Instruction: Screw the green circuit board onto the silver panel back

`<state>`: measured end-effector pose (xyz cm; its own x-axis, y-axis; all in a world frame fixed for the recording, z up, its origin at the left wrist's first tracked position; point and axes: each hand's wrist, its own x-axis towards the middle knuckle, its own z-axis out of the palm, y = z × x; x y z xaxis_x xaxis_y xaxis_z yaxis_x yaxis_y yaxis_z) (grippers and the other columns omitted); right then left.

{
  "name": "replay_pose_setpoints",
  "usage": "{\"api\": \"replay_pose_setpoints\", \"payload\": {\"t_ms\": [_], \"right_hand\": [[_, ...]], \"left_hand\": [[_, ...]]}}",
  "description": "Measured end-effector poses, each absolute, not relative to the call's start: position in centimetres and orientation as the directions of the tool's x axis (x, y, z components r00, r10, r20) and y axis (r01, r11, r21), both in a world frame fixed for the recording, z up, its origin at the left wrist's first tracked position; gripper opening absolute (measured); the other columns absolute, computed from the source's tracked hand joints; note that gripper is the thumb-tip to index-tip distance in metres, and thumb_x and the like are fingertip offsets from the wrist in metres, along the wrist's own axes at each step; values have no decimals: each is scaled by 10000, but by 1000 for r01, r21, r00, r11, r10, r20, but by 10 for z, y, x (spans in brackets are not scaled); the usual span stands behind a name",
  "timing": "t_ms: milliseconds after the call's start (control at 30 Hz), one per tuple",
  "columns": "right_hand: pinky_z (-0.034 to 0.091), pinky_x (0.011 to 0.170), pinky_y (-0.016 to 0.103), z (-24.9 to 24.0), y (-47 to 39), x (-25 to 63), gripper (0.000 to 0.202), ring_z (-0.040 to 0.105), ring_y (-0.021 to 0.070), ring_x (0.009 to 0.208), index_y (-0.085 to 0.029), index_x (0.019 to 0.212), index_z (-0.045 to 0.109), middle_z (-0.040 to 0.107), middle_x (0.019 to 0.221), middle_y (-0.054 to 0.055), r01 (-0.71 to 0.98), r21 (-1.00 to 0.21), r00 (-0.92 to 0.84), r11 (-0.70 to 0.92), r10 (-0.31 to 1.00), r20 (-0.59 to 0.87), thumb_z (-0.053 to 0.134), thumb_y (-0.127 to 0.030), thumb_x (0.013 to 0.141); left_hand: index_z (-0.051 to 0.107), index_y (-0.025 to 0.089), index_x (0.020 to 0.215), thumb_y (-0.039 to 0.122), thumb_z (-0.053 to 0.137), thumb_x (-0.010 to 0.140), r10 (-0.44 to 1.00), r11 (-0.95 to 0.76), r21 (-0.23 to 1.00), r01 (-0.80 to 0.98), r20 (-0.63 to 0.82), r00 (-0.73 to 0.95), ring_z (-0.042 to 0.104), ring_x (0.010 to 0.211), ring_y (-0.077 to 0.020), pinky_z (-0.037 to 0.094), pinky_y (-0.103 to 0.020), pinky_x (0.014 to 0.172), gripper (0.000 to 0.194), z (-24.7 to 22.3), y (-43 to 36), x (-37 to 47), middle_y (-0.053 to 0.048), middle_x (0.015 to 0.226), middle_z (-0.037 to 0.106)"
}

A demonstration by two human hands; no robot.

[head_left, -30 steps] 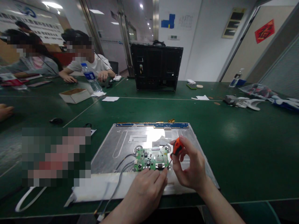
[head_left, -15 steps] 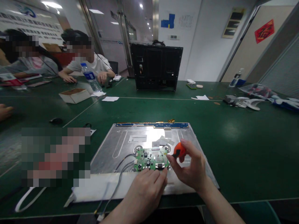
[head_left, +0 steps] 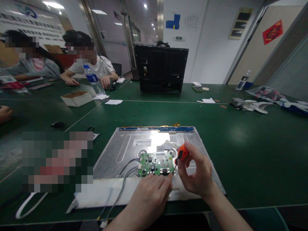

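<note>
A green circuit board (head_left: 156, 162) sits on the metal back of a display panel (head_left: 120, 147), with cables running from its left side. My left hand (head_left: 151, 195) is closed, fingers together, its fingertips pressed along the board's front edge and partly hiding it. Between the thumb and fingers of my right hand (head_left: 198, 168) is a short orange-and-black screwdriver (head_left: 183, 153). Its shaft slants down and left toward the board's front right corner, close to my left fingertips. Whether the tip touches a screw is too small to tell.
Loose cables (head_left: 124, 186) hang over the table's near edge. A white strap (head_left: 26, 205) lies at the left. Farther off are a cardboard box (head_left: 78, 98), a water bottle (head_left: 93, 80), a black monitor housing (head_left: 161, 69) and grey-white parts (head_left: 250, 105). Other people sit at the far left.
My right hand has turned the screwdriver from nearly level to steeper, so its shaft now points down at the board's corner. My left hand has stayed in place.
</note>
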<state>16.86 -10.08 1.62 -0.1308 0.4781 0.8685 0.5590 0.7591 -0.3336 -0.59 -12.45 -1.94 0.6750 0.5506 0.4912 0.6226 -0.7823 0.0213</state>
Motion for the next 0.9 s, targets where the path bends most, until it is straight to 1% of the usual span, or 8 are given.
{"api": "replay_pose_setpoints", "payload": {"t_ms": [167, 300, 433, 500, 600, 667, 767, 900], "right_hand": [[463, 435, 224, 13, -98, 170, 641, 507, 108, 570, -207, 1359, 341, 610, 858, 22, 542, -311, -139, 781, 449, 883, 581, -66, 781], [466, 456, 232, 15, -98, 170, 612, 532, 129, 623, -202, 1340, 351, 588, 818, 14, 551, -279, -150, 786, 423, 894, 610, -99, 795], [505, 497, 259, 18, -98, 169, 586, 563, 146, 671, -205, 1343, 358, 589, 811, 18, 555, -276, -160, 785, 426, 890, 594, -125, 812], [526, 509, 264, 19, -98, 169, 593, 586, 155, 711, -198, 1354, 362, 601, 874, 47, 551, -291, -157, 782, 440, 884, 571, -112, 807], [538, 504, 249, 18, -100, 169, 637, 607, 163, 778, -195, 1386, 344, 608, 1057, 113, 525, -318, -166, 789, 462, 871, 521, -68, 787], [540, 499, 245, 18, -101, 169, 662, 611, 159, 778, -193, 1407, 318, 608, 1127, 129, 513, -322, -179, 796, 466, 866, 498, -56, 785], [529, 481, 235, 18, -102, 169, 666, 598, 134, 687, -177, 1416, 305, 642, 1065, 108, 525, -317, -175, 790, 465, 868, 493, -48, 790], [469, 430, 222, 16, -100, 168, 654, 523, 109, 577, -207, 1387, 332, 635, 898, 44, 541, -315, -148, 780, 457, 877, 533, -50, 785]], "left_hand": [[570, 121, 1049, 150, 346, 952, 547, -782, 19, 623, 498, 672, 527, 517, -154, 417, -277, 509, 246, -21, -123, -6, -15, 634, 563], [571, 121, 1041, 146, 348, 947, 549, -783, 20, 622, 495, 674, 527, 513, -158, 418, -280, 509, 244, -21, -123, -6, -16, 632, 563], [573, 116, 1035, 139, 338, 947, 538, -786, 13, 618, 506, 674, 529, 517, -154, 415, -272, 504, 251, -19, -123, -5, -16, 626, 559], [573, 116, 1036, 139, 328, 950, 541, -786, 20, 619, 508, 671, 527, 518, -150, 410, -268, 499, 261, -19, -124, -5, -13, 618, 554], [575, 115, 1044, 146, 317, 956, 557, -778, 37, 627, 503, 661, 523, 517, -148, 406, -267, 497, 274, -18, -124, -5, -10, 608, 545], [577, 116, 1042, 146, 314, 958, 559, -779, 45, 626, 502, 660, 523, 520, -150, 407, -270, 500, 278, -18, -124, -5, -10, 605, 543], [579, 118, 1042, 149, 310, 963, 563, -778, 45, 627, 492, 664, 523, 524, -153, 414, -276, 510, 282, -19, -124, -5, -14, 613, 548], [576, 118, 1051, 161, 314, 964, 560, -778, 34, 628, 492, 667, 515, 508, -154, 417, -280, 509, 280, -20, -124, -6, -14, 620, 554]]}}
